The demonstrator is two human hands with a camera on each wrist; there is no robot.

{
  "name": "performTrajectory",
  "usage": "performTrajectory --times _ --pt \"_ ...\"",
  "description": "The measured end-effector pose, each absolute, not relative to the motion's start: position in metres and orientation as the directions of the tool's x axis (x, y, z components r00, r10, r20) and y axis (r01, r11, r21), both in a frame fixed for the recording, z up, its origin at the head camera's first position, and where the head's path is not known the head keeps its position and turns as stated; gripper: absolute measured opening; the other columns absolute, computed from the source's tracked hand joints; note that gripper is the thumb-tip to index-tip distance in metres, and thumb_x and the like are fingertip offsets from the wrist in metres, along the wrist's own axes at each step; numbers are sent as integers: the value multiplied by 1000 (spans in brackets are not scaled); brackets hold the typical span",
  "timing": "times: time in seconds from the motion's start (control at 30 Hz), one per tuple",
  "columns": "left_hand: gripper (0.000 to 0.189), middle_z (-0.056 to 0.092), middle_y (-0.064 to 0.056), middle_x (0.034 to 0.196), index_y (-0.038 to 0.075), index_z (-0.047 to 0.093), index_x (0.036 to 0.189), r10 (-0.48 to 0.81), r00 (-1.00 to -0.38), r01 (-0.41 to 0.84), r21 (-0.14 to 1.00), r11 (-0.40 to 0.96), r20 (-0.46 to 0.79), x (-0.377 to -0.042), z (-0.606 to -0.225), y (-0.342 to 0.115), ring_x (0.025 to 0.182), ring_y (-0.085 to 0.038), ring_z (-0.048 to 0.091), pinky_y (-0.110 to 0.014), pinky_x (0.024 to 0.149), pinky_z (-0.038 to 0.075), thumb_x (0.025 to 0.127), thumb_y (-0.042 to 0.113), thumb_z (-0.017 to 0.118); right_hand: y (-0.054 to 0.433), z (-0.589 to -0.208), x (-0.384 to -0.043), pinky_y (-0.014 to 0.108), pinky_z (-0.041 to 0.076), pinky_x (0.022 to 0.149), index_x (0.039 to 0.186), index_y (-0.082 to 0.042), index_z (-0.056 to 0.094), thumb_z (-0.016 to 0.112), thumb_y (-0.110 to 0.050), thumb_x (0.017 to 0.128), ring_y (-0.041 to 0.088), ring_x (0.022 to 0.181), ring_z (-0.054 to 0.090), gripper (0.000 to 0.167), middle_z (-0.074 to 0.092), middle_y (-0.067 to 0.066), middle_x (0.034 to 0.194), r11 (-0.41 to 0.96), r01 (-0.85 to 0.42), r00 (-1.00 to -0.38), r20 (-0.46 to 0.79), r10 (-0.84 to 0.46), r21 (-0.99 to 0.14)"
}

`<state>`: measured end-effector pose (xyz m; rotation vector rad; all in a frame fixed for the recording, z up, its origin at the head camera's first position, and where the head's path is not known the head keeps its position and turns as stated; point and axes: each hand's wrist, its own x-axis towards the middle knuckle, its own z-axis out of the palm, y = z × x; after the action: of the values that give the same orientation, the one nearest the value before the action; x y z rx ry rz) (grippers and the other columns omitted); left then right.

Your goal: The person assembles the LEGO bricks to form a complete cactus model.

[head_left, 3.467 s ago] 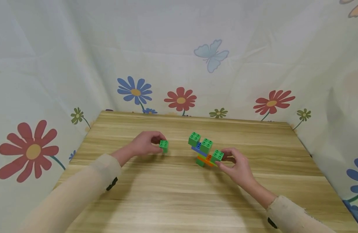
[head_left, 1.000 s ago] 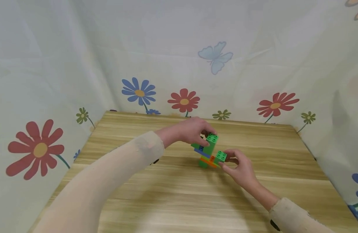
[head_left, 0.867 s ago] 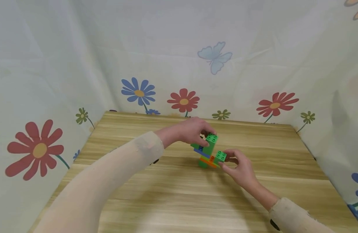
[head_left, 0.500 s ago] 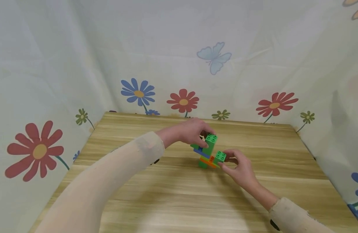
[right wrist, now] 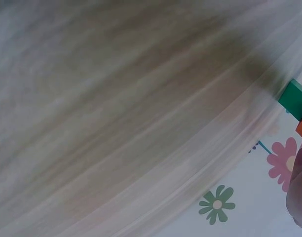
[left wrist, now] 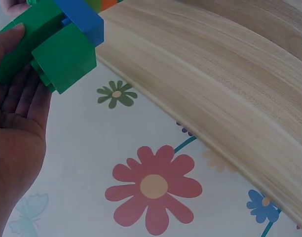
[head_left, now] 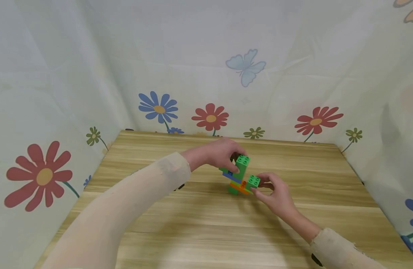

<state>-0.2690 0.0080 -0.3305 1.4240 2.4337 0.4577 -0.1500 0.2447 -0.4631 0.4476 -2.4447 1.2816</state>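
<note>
A stepped structure of toy building bricks stands in the middle of the table. My left hand [head_left: 221,152] pinches the top green brick [head_left: 242,160], which sits on another green one over a blue brick [head_left: 232,178]. Beside that stack, a further green brick [left wrist: 67,58] on the blue one shows in the left wrist view. Lower down are an orange brick [head_left: 239,188] and a green base brick [head_left: 232,189]. At the right end, my right hand [head_left: 275,194] holds a green brick [head_left: 252,182] between thumb and fingers. The right wrist view catches only fingertips and a few bricks.
The wooden table [head_left: 193,231] runs back to a pale cloth backdrop [head_left: 179,56] printed with flowers and a butterfly. The cloth also hangs along the left and right sides.
My left hand has carried a loose green brick from the left onto the structure's middle green brick, where it stays. My right hand keeps its hold, almost unmoved.
</note>
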Motion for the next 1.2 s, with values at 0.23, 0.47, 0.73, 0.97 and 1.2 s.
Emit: performTrajectory --times 0.23,0.47,0.73,0.97,1.2 --pt "29 72 7 97 15 72 119 879 -470 796 389 463 -84 -270 -335 9 87 -9 66 -22 82 56 95 28 84 243 -463 -149 36 65 86 118 -3 68 89 2 83 12 99 69 41 72 7 115 545 -421 -895 431 -116 -725" --pt "34 73 7 105 16 72 123 863 -500 756 452 473 -68 -271 -342 6 100 -12 68 -24 90 56 93 26 86 244 -465 -150 38 65 86 118 -4 68 88 2 84 13 98 69 40 72 8 115 549 -421 -894 434 -115 -722" --pt "73 67 -2 144 15 58 153 831 -556 658 602 453 -17 -273 -349 -16 137 -22 60 -40 116 48 89 26 91 242 -463 -150 41 65 87 120 -4 68 89 1 84 17 100 70 41 72 7 117 550 -418 -896 427 -120 -723" --pt "74 63 -3 151 14 58 153 743 -663 567 709 419 91 -270 -361 -49 138 -20 60 -37 118 46 88 29 92 241 -462 -150 41 65 86 119 -3 68 89 1 84 22 99 70 41 73 9 116 555 -410 -899 424 -110 -724" --pt "71 65 -2 148 16 60 152 603 -781 475 779 410 160 -257 -385 -64 132 -20 64 -38 113 52 89 27 91 241 -461 -149 37 65 85 119 -2 69 89 2 83 15 98 69 41 73 8 114 550 -419 -894 434 -111 -723"
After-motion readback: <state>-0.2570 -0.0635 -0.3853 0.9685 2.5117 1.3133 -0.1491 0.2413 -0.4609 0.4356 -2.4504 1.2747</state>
